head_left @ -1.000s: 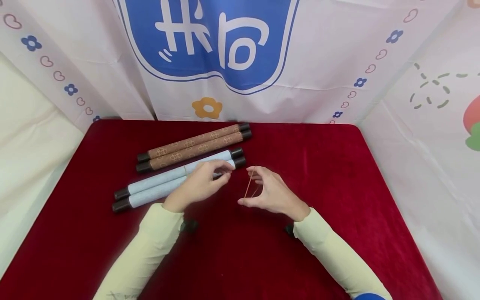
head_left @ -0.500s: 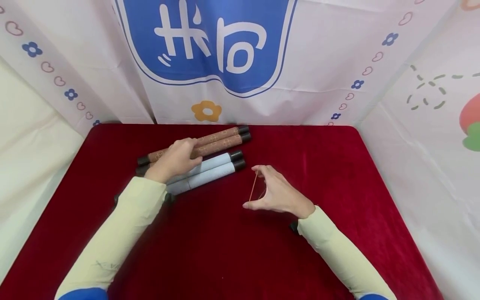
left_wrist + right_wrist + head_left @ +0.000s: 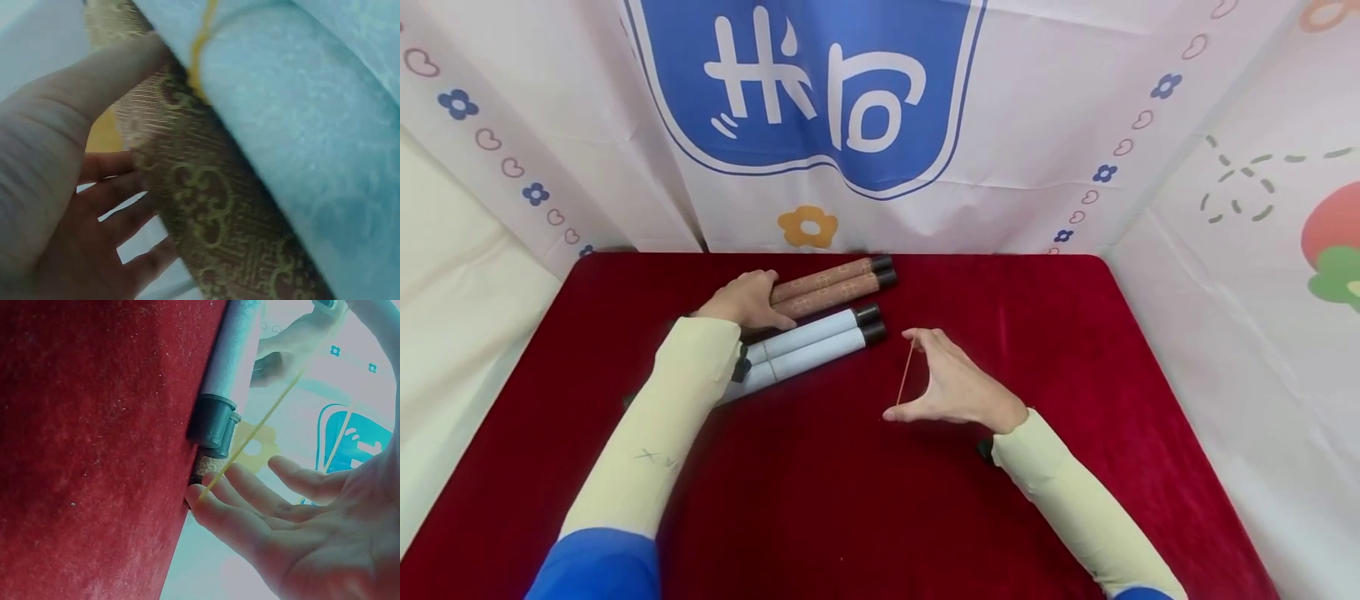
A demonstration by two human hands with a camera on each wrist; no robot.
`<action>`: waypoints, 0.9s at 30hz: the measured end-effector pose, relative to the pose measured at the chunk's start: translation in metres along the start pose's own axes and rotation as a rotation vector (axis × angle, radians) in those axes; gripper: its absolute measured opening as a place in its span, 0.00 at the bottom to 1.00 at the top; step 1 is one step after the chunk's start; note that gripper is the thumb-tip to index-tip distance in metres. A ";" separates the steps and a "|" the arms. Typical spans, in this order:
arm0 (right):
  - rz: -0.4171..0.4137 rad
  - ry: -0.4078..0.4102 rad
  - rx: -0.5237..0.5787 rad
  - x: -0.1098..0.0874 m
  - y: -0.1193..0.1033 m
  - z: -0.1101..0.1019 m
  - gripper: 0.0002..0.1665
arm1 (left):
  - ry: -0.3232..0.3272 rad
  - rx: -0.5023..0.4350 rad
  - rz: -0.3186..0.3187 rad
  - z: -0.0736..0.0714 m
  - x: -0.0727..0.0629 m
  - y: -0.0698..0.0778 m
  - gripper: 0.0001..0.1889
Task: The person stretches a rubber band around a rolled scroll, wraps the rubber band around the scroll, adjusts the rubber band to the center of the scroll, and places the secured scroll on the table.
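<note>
On the red table | left hand gripped round the brown rolls, firmness hard to judge | right hand, fingers spread wide near the blue rolls, stretched a rubber band | risk: slackening that spread could drop the band; uneven squeezing could part the pair

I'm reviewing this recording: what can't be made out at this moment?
Left ends of the brown rolls: head view, mostly hidden behind the left grip and left sleeve.
Left ends of the pale blue rolls: head view, mostly hidden behind that sleeve.
Both ends of the pale blue rolls: left wrist view, cut off by the frame edges.
Sleeve marking: head view, too small and faint to read.
</note>
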State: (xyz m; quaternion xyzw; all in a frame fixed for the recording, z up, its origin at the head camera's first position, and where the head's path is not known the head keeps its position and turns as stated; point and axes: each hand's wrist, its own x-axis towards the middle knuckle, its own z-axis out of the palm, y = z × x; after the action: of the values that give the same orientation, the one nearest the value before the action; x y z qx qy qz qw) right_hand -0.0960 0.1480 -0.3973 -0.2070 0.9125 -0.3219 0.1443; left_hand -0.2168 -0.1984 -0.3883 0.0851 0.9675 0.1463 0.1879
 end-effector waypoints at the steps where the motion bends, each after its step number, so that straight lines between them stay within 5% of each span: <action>1: 0.002 -0.002 0.001 0.000 -0.001 0.000 0.72 | -0.010 0.006 -0.007 0.001 0.002 -0.001 0.52; 7: 0.006 -0.004 0.001 0.000 -0.001 -0.002 0.72 | -0.029 0.041 -0.026 0.007 0.013 -0.003 0.53; 15: 0.011 -0.007 -0.003 -0.002 0.001 -0.001 0.70 | 0.022 0.013 -0.006 0.014 0.021 -0.002 0.41; 27: 0.033 0.011 -0.006 -0.008 0.004 -0.003 0.68 | 0.108 0.016 0.070 0.005 0.015 -0.006 0.42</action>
State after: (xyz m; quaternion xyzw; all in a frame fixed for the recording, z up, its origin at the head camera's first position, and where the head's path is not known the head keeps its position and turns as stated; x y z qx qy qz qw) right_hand -0.0914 0.1560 -0.3967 -0.1907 0.9175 -0.3180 0.1442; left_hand -0.2288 -0.1994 -0.3995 0.1122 0.9738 0.1494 0.1296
